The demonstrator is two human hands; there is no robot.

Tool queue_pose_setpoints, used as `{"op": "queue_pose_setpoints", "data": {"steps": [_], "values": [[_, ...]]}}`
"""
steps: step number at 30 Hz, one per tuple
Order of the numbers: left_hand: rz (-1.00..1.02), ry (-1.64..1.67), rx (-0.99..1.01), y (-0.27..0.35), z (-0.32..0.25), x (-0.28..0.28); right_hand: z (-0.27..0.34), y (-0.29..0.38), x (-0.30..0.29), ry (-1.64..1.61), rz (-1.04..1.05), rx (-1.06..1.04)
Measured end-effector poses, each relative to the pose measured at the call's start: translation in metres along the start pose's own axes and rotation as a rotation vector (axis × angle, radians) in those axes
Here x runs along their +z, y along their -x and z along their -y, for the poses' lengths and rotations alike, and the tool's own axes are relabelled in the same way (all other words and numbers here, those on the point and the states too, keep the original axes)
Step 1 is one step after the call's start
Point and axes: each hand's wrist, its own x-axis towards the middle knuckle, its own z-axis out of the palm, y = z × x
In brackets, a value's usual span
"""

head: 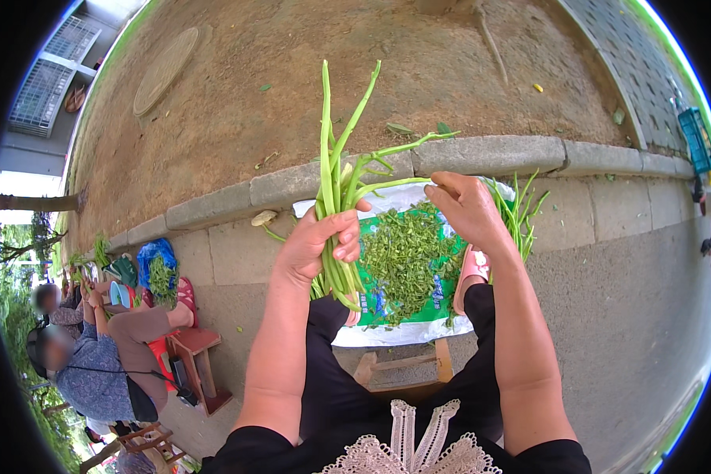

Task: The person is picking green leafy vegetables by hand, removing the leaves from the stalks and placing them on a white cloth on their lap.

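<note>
My left hand is closed around a bunch of long green vegetable stalks, held upright and fanning out at the top. With thumb and fingers, my right hand pinches the tip of one stalk that bends out to the right from this bunch. Beneath both hands, a green and white plastic sheet printed with writing lies on the ground between my feet. A pile of loose green leaves and short stem pieces covers its middle. More long stalks lie at the sheet's right side, beyond my right foot.
A stone kerb runs behind the sheet, with bare soil past it. I sit on a low wooden stool. To the left, a seated person handles greens near a blue bag and a red-brown stool. A teal crate stands far right.
</note>
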Motion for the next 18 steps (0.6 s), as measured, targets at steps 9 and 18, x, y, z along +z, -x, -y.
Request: {"op": "queue_pose_setpoints", "data": {"steps": [9,18], "values": [[0.019,0.018,-0.036,-0.005,0.004,0.011,-0.004,-0.005,0.000,-0.178,-0.059,-0.017],[0.059,-0.006,-0.027,-0.005,0.005,0.017,-0.011,-0.006,0.001,0.051,-0.068,0.050]]}}
